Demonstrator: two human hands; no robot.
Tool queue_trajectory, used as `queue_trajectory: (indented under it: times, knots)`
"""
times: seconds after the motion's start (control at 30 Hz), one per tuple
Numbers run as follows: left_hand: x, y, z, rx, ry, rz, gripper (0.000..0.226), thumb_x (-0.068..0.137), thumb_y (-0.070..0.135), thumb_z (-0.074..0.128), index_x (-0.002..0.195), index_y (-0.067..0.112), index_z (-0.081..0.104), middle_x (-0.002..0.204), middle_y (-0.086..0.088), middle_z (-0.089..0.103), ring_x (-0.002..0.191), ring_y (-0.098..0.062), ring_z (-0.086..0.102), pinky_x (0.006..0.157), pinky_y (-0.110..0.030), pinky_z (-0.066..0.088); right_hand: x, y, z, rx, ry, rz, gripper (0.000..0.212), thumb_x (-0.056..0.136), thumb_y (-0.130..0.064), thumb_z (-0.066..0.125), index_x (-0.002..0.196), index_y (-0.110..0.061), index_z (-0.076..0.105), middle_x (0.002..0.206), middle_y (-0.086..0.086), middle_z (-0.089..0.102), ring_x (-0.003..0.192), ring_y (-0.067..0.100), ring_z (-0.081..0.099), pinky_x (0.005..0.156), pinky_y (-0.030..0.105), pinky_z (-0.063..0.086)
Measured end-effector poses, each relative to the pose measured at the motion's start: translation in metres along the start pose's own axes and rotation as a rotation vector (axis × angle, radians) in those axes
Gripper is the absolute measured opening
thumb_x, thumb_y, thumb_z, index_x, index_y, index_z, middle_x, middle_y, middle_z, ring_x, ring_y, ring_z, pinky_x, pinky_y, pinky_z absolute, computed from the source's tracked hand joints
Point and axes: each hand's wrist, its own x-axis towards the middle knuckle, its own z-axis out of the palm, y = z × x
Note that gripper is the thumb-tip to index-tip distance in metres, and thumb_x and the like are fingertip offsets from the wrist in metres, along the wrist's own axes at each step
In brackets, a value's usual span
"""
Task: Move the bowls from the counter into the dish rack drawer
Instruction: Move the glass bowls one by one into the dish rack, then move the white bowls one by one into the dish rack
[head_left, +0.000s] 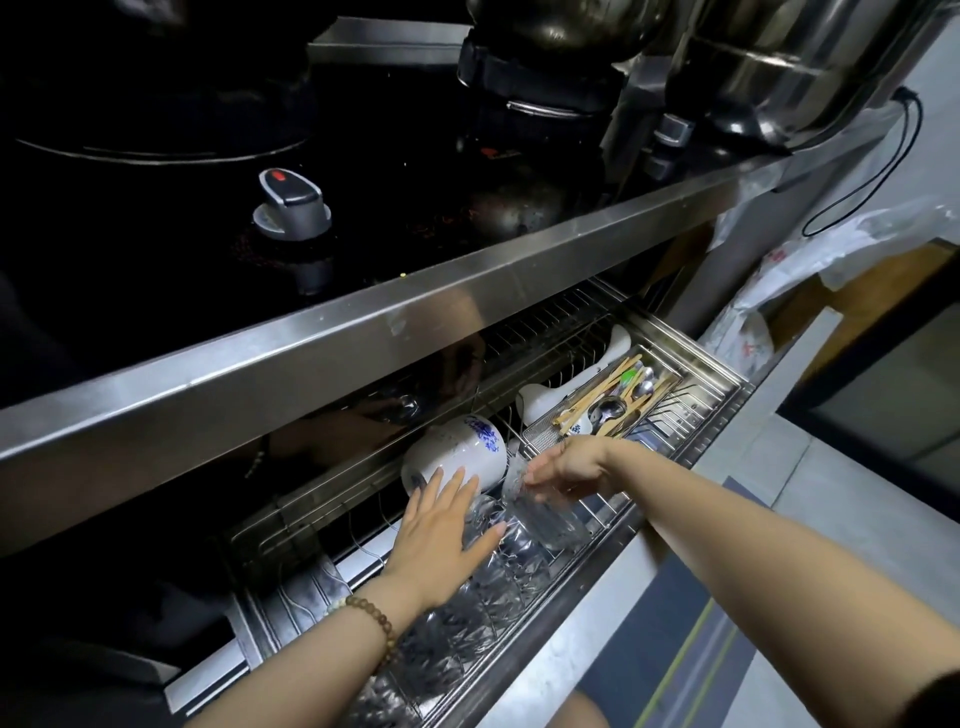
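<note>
The pulled-out dish rack drawer (597, 582) is carrying everything here. A row of clear glass bowls (467, 608) is standing on edge in its wire slots, running from under the left hand (441, 530) back toward the wrist. Just beyond that hand's fingertips a white bowl with blue pattern (457, 457) is lying tilted on the rack. Past the right hand (566, 465), a mesh cutlery tray (613, 400) is holding chopsticks and spoons, with white ladles (582, 382) lying behind it.
</note>
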Motion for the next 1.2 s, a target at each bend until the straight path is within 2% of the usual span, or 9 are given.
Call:
queue_trajectory:
  times: [0.1, 0.2, 0.27, 0.37, 0.5, 0.63, 0.77, 1.0, 1.2]
  knots:
    - [-0.01, 0.007, -0.014, -0.043, 0.006, -0.011, 0.074, 0.091, 0.062, 0.028, 0.151, 0.025, 0.006, 0.16, 0.006, 0.003, 0.147, -0.014, -0.004, 0.118, -0.034, -0.001, -0.031, -0.002, -0.004, 0.086, 0.151, -0.122, 0.003, 0.088, -0.019, 0.06, 0.09, -0.021, 0.061, 0.095, 0.006, 0.065, 0.085, 0.021, 0.062, 0.084, 0.036, 0.052]
    - [-0.024, 0.019, -0.035, -0.104, 0.034, 0.01, 0.072, 0.091, 0.059, 0.035, 0.15, 0.025, 0.013, 0.158, 0.003, 0.018, 0.145, -0.015, 0.015, 0.117, -0.033, 0.016, -0.07, -0.006, -0.002, 0.25, 0.242, -0.3, 0.023, 0.085, -0.022, 0.065, 0.107, -0.018, 0.062, 0.104, 0.002, 0.066, 0.091, 0.015, 0.062, 0.081, 0.029, 0.054]
    - [-0.035, 0.03, -0.052, -0.146, 0.077, 0.038, 0.069, 0.091, 0.055, 0.04, 0.149, 0.026, 0.017, 0.155, 0.003, 0.025, 0.141, -0.017, 0.025, 0.112, -0.031, 0.027, -0.101, -0.012, 0.006, 0.3, 0.302, -0.418, 0.036, 0.083, -0.026, 0.068, 0.117, -0.016, 0.061, 0.109, 0.006, 0.069, 0.095, 0.014, 0.066, 0.09, 0.032, 0.055]
    - [-0.056, 0.043, -0.078, -0.187, 0.173, 0.103, 0.063, 0.091, 0.05, 0.046, 0.146, 0.028, 0.023, 0.152, 0.007, 0.032, 0.135, -0.014, 0.035, 0.107, -0.026, 0.031, -0.152, -0.015, 0.026, 0.363, 0.335, -0.588, 0.05, 0.071, -0.037, 0.073, 0.116, -0.02, 0.06, 0.114, 0.013, 0.069, 0.102, 0.015, 0.067, 0.097, 0.035, 0.05]
    - [-0.093, 0.059, -0.111, -0.223, 0.264, 0.214, 0.058, 0.09, 0.047, 0.048, 0.143, 0.03, 0.03, 0.146, 0.012, 0.039, 0.125, -0.013, 0.047, 0.105, -0.026, 0.037, -0.208, -0.017, 0.06, 0.336, 0.385, -0.75, 0.053, 0.066, -0.045, 0.068, 0.115, -0.031, 0.059, 0.119, -0.002, 0.066, 0.108, 0.012, 0.065, 0.094, 0.03, 0.051]
    - [-0.14, 0.073, -0.15, -0.244, 0.403, 0.32, 0.05, 0.089, 0.047, 0.051, 0.136, 0.034, 0.039, 0.131, 0.018, 0.049, 0.118, -0.003, 0.049, 0.1, -0.025, 0.041, -0.256, -0.036, 0.084, 0.167, 0.444, -0.857, 0.038, 0.084, -0.03, 0.062, 0.122, -0.032, 0.056, 0.129, -0.01, 0.059, 0.115, 0.003, 0.059, 0.098, 0.026, 0.049]
    - [-0.196, 0.071, -0.198, -0.199, 0.569, 0.366, 0.054, 0.088, 0.051, 0.049, 0.139, 0.039, 0.034, 0.14, 0.022, 0.042, 0.129, 0.001, 0.038, 0.106, -0.031, 0.039, -0.296, -0.073, 0.11, 0.06, 0.475, -0.992, 0.039, 0.089, -0.018, 0.058, 0.128, -0.02, 0.053, 0.127, -0.01, 0.059, 0.11, -0.008, 0.057, 0.092, 0.014, 0.048]
    - [-0.281, 0.034, -0.281, -0.131, 0.829, 0.313, 0.052, 0.089, 0.042, 0.054, 0.138, 0.031, 0.039, 0.14, 0.016, 0.045, 0.129, -0.002, 0.041, 0.095, -0.014, 0.038, -0.323, -0.144, 0.158, -0.079, 0.433, -1.151, 0.041, 0.087, -0.023, 0.062, 0.127, -0.022, 0.055, 0.13, -0.008, 0.058, 0.119, 0.0, 0.054, 0.095, 0.016, 0.046]
    - [-0.338, -0.006, -0.317, -0.14, 0.977, 0.214, 0.046, 0.088, 0.037, 0.058, 0.132, 0.03, 0.046, 0.133, 0.01, 0.052, 0.122, -0.008, 0.048, 0.098, -0.024, 0.04, -0.327, -0.202, 0.2, -0.174, 0.351, -1.214, 0.044, 0.084, -0.034, 0.065, 0.126, -0.029, 0.054, 0.134, -0.009, 0.055, 0.117, 0.001, 0.056, 0.103, 0.028, 0.045]
